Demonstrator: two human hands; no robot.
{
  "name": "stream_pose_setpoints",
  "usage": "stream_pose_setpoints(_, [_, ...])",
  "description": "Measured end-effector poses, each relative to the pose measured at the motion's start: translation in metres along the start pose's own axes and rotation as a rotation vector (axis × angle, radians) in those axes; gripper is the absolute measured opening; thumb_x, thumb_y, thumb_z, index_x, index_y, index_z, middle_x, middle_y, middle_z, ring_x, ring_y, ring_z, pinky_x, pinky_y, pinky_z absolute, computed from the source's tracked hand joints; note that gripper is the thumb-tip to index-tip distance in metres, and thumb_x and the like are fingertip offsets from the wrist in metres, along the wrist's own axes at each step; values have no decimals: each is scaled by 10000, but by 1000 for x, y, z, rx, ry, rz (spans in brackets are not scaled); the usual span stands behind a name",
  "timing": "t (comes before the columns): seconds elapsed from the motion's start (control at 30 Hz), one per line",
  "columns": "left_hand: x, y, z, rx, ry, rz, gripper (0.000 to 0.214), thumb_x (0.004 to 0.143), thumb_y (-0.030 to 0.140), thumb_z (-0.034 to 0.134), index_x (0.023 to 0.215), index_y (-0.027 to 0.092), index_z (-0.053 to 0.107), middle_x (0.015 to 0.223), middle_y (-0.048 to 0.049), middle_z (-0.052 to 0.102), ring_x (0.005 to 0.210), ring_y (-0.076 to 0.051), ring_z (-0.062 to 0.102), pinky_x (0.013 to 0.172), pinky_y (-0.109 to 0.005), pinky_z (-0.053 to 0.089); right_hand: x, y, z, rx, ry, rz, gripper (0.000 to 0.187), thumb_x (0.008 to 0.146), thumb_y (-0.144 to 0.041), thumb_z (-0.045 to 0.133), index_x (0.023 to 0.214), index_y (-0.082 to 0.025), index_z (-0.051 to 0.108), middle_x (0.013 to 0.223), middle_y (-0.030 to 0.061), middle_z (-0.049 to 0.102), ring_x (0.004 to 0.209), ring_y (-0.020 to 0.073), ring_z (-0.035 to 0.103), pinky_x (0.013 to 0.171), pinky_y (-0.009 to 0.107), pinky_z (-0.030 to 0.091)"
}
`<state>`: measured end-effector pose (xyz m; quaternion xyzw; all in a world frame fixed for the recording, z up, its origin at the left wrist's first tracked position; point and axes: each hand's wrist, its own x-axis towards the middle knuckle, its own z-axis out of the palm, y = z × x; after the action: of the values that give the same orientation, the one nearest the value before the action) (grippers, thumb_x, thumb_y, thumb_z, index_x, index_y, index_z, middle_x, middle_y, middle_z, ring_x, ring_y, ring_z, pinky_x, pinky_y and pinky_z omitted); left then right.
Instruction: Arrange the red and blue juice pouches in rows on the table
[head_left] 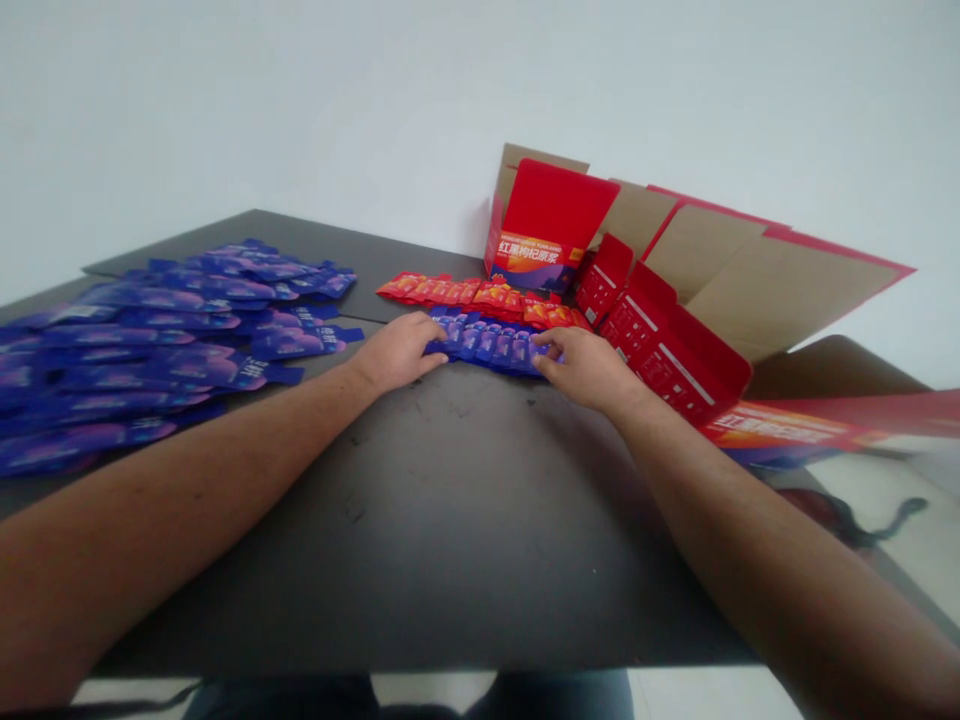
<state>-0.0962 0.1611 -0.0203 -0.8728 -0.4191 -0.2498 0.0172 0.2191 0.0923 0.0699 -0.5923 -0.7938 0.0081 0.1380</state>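
A row of overlapping blue-purple sachets [491, 342] lies on the dark table in front of me. My left hand [405, 350] grips its left end, fingers on top and thumb at the near edge. At the right end, my right hand [581, 362] has thumb and fingers curled about the last sachets. Just behind this row, touching or nearly so, is a row of red-orange sachets [435, 289]. How far the fingertips reach under the sachets is hidden.
A large spread of blue sachets [172, 320] covers the table's left side. At the back right stands an open red printed carton [551, 215], with several more red cartons [660, 345] leaning beside it. The dark table [450, 520] meets a white wall behind.
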Motion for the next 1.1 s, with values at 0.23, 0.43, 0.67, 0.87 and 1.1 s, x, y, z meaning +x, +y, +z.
stream_pose_setpoints(0.23, [-3,-2,2,-21,11,-20,368,942,426,673,1204,175,726,1246,-158,723,1207,-335,678,1119,-492,543,-9,3,2,10,10,-15,329,1004,-289,728,1313,-191,786,1069,69,822,1039,250,750,938,342,565])
stream_pose_setpoints(0.43, [-10,7,-17,-34,55,-30,408,936,436,668,1221,151,725,1272,-178,743,1251,-345,682,1155,-506,528,-18,0,0,-1,-12,-50,337,1002,-280,719,1319,-180,777,1066,83,820,1074,274,753,968,380,574])
stream_pose_setpoints(0.67, [-75,47,-88,33,-73,-11,388,992,394,581,1229,137,750,1221,-153,772,1225,-310,703,1138,-455,539,-47,3,4,45,-50,-102,381,962,-357,691,1289,-189,788,1029,90,817,1008,294,777,940,415,610])
stream_pose_setpoints(0.87, [-173,40,-177,196,-51,-296,405,992,340,521,1289,194,755,1296,-81,782,1233,-263,699,1177,-389,513,-67,-10,15,91,-133,-186,490,945,-474,601,1284,-174,788,1071,123,814,989,321,783,957,488,626])
stream_pose_setpoints(1.1, [-249,-33,-235,313,5,-737,523,899,258,535,1368,122,721,1374,-85,753,1164,-252,688,1152,-400,527,-80,-62,21,132,-253,-273,495,952,-449,589,1318,-176,782,1113,129,811,1036,311,788,1004,474,621])
